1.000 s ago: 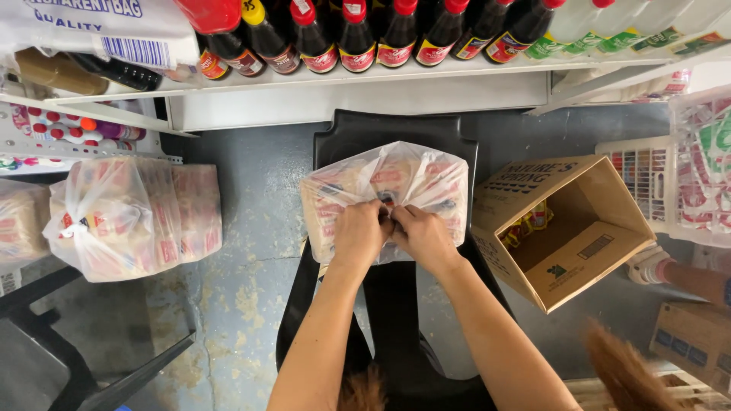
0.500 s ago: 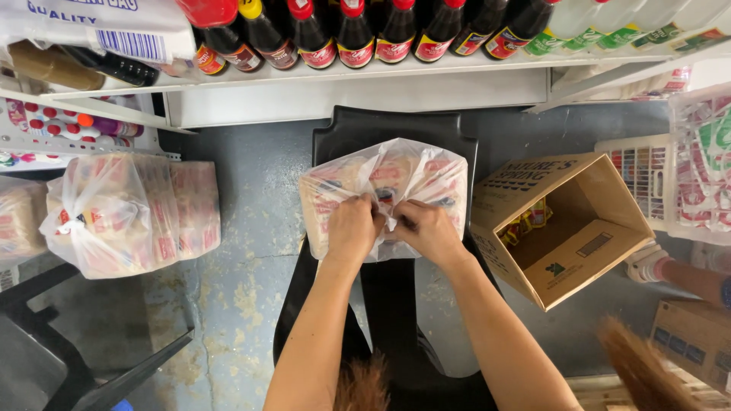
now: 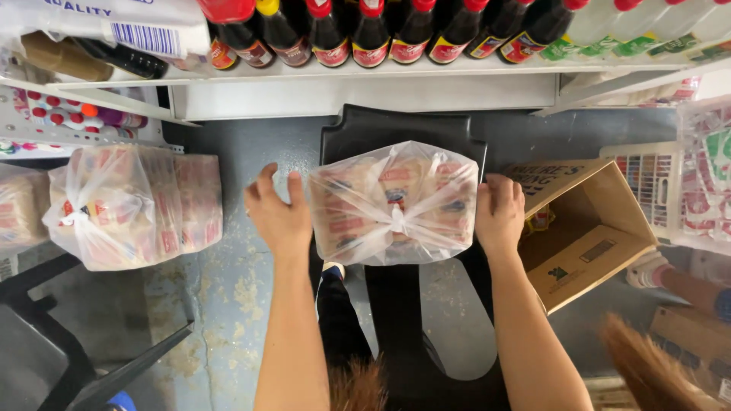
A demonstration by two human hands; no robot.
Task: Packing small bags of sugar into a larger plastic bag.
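Clear plastic bag [image 3: 394, 204] of small packets is sitting knotted at its top, centre of view, on a black stool [image 3: 403, 129]. Left hand [image 3: 278, 213] is pressing flat vs the bag's 9 o'clock side, fingers spread & pointing to 12. Right hand [image 3: 499, 213] is lying flat on the 3 o'clock side, fingers together, also pointing to 12. Neither is pinching anything; both are cupping the bag btwn them. At 3 o'clock an open cardboard box [image 3: 590, 228] is tilting on the floor. At 9 o'clock a 2nd tied bag [image 3: 133, 205] is resting. At 12, dark sauce bottles [image 3: 373, 34] are lining a white shelf [image 3: 365, 76].
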